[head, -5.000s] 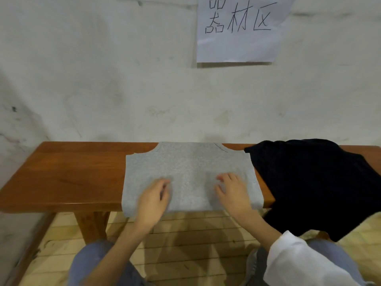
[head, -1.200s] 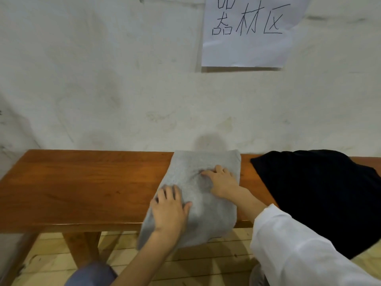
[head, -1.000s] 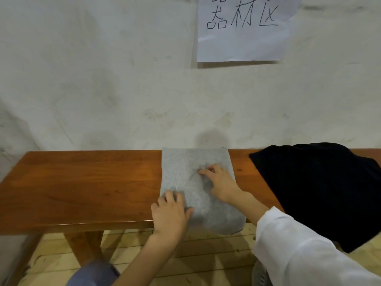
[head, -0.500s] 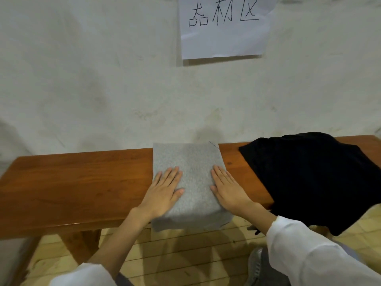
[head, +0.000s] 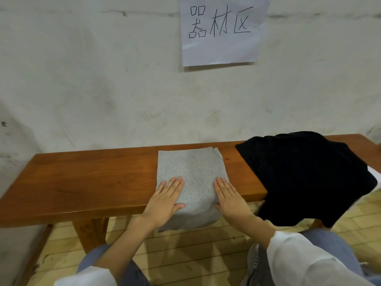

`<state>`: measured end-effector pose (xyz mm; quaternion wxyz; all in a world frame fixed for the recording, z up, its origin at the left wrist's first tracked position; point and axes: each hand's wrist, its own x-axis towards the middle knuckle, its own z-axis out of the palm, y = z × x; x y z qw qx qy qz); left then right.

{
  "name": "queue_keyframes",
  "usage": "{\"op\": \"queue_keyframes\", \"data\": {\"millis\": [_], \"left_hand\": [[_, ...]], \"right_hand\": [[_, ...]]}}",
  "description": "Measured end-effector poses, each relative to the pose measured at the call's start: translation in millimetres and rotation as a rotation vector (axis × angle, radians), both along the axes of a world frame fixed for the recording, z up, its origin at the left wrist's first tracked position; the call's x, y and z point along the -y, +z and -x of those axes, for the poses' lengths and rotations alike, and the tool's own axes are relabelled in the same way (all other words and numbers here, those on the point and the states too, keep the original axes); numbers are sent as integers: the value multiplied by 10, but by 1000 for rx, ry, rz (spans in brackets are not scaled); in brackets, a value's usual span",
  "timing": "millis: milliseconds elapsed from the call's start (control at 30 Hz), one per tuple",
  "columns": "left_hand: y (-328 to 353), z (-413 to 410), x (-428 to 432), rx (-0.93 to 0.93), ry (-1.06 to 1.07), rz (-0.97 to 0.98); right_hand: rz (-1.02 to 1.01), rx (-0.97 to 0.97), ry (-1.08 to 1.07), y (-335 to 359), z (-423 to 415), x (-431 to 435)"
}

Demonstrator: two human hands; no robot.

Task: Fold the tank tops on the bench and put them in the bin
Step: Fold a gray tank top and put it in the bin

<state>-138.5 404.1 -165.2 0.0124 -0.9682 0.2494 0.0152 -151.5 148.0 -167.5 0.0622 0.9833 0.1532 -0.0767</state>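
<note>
A grey tank top [head: 191, 172], folded into a narrow rectangle, lies across the middle of the wooden bench [head: 86, 180], and its near end hangs over the front edge. My left hand [head: 165, 200] presses flat on its left near part with straight fingers. On its right near edge my right hand [head: 231, 200] lies flat too. A black tank top [head: 305, 172] lies crumpled on the bench's right end and droops over the front. No bin is in view.
A plaster wall [head: 103, 89] stands right behind the bench, with a paper sign [head: 222, 29] taped high up. The bench leg [head: 90, 232] stands at the lower left on a wooden plank floor [head: 195, 254]. My knees are below the bench edge.
The grey tank top went from spread wide to folded into a narrow strip. Both my hands have slid toward its near end and now lie flat on it.
</note>
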Motion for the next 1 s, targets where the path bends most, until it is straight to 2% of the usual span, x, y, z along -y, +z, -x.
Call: {"op": "queue_keyframes", "data": {"millis": [133, 300, 367, 533, 600, 667, 833, 1000], "left_hand": [[-7, 18, 7, 25, -26, -3], [24, 78, 60, 119, 5, 64], [115, 122, 106, 130, 48, 105], [552, 120, 45, -60, 106, 383], [772, 88, -36, -229, 102, 374], [974, 69, -112, -304, 97, 356], [1516, 55, -206, -292, 149, 557], [1805, -79, -175, -152, 216, 822]], "right_hand": [[-28, 70, -30, 179, 60, -120], [52, 7, 72, 344, 15, -61], [-8, -38, 90, 475, -13, -11], [-174, 2, 91, 738, -35, 89], [-210, 0, 62, 854, -22, 92], [-269, -66, 40, 1008, -11, 104], [-418, -157, -31, 1522, -75, 207], [-581, -73, -72, 1979, -239, 255]]}}
